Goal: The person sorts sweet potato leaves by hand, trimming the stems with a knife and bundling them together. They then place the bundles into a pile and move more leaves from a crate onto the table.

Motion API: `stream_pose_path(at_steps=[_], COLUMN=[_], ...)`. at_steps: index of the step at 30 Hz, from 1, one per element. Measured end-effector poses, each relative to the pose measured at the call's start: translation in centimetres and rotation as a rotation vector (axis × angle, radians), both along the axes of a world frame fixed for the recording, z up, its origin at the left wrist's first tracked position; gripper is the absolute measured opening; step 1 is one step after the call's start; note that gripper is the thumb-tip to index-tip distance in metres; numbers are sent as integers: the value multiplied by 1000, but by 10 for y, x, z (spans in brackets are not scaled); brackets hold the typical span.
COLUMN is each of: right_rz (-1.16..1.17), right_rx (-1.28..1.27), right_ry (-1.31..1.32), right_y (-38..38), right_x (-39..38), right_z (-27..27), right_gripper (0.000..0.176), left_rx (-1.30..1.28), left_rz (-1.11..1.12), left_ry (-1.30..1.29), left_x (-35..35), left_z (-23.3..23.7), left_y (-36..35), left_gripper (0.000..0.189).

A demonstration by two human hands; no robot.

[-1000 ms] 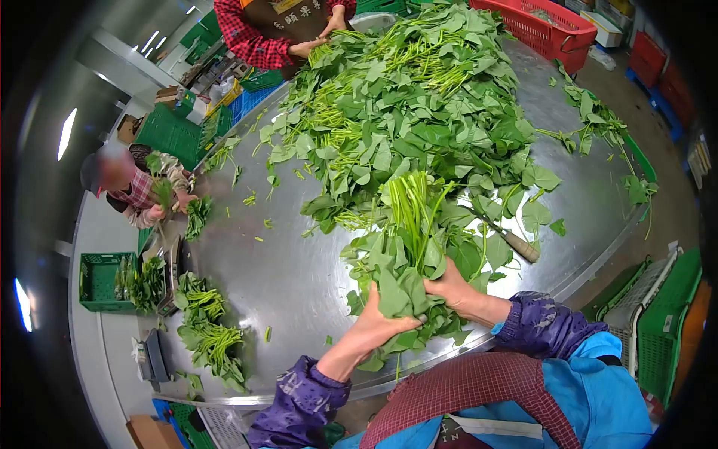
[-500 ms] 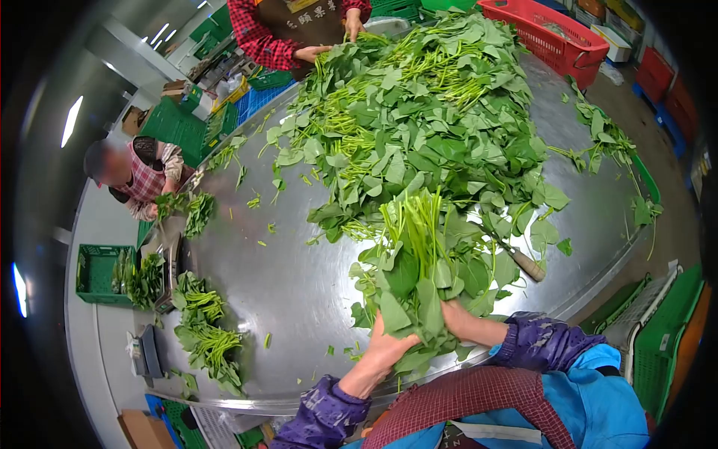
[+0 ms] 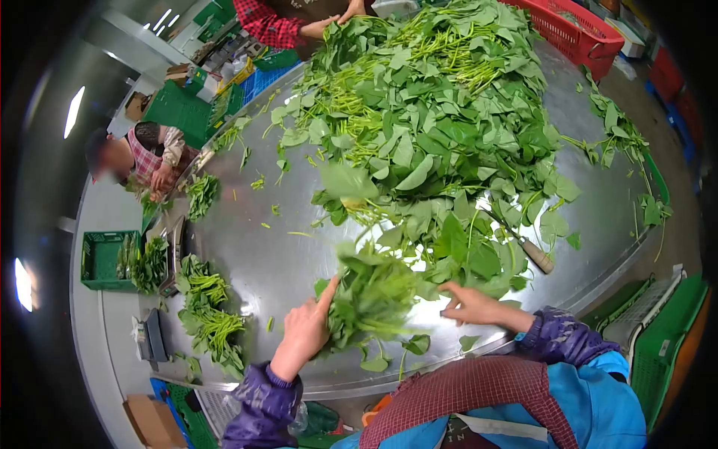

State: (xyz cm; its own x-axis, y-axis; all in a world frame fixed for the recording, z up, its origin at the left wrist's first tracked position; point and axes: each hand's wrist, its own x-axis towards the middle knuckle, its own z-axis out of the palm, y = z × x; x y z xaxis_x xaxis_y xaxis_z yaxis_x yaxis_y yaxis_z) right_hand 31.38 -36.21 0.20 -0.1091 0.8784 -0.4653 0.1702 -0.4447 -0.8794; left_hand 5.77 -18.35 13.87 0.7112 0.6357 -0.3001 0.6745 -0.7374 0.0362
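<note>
A leafy green bunch (image 3: 374, 295), partly blurred, lies on its side over the metal table (image 3: 262, 292) near its front edge. My left hand (image 3: 308, 320) is closed against the bunch's left side, forefinger pointing up along the leaves. To the right of the bunch, my right hand (image 3: 475, 305) has its fingers apart and holds nothing. Beyond both hands spreads a large heap of leafy greens (image 3: 449, 120). A knife (image 3: 527, 247) with a wooden handle rests on the table at the heap's lower right.
Bunched greens (image 3: 213, 314) lie at the table's left, near a green crate (image 3: 111, 258). One co-worker (image 3: 146, 161) stands at the left; another's hands (image 3: 336, 22) touch the heap's far end. A red basket (image 3: 572, 34) is at the back right.
The bunch has tipped from upright onto its side and moved left with my left hand. My right hand has let go and opened. The left co-worker's hands have shifted.
</note>
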Motion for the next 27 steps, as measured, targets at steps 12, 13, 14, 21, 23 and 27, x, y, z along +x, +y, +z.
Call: stream_pose_path(at_steps=[12, 13, 14, 21, 23, 27], right_rz=[-282, -264, -266, -276, -297, -289], right_rx=[83, 99, 121, 134, 147, 129], right_ry=[162, 137, 116, 208, 228, 246], right_y=[-11, -9, -6, 5, 4, 13], right_x=[34, 34, 35, 35, 33, 34], right_z=[30, 32, 34, 56, 57, 59], right_gripper=[35, 35, 35, 30, 32, 31], left_rx=[30, 83, 140, 170, 147, 197], left_rz=[-31, -4, 5, 66, 64, 65], left_ry=[-300, -126, 51, 44, -130, -38], left_x=[-23, -21, -17, -28, -30, -34], left_z=[18, 19, 22, 18, 22, 9], left_y=[-23, -27, -24, -16, -9, -13], left_gripper=[62, 61, 61, 44, 41, 41])
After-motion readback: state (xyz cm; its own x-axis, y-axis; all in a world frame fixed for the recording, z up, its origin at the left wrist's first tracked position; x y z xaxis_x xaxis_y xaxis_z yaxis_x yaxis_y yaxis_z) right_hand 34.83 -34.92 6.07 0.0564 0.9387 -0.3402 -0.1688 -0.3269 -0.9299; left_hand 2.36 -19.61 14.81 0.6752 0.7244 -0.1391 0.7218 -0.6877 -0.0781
